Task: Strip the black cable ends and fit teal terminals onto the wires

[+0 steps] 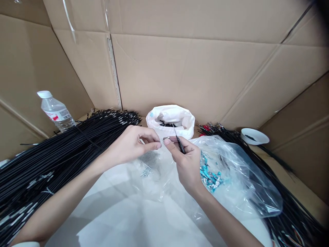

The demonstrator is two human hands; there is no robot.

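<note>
Near the middle, my left hand (138,142) pinches the end of a thin black cable (86,135) that runs back to the bundle at the left. Fine wire shows between the two hands, its tip at the thumb of my right hand (183,154). That hand also holds a slim pointed tool with a black handle (180,145), its tip pointing up. Behind the hands stands a white bag (191,125) with short black pieces inside. Below lies clear plastic (246,181) with blue and silvery scraps (209,173).
Thick black cable bundles (64,151) lie at the left, with a water bottle (58,111) behind. More black cables (288,206) and a white bowl (260,136) are at the right. Cardboard walls (180,68) enclose the back and sides.
</note>
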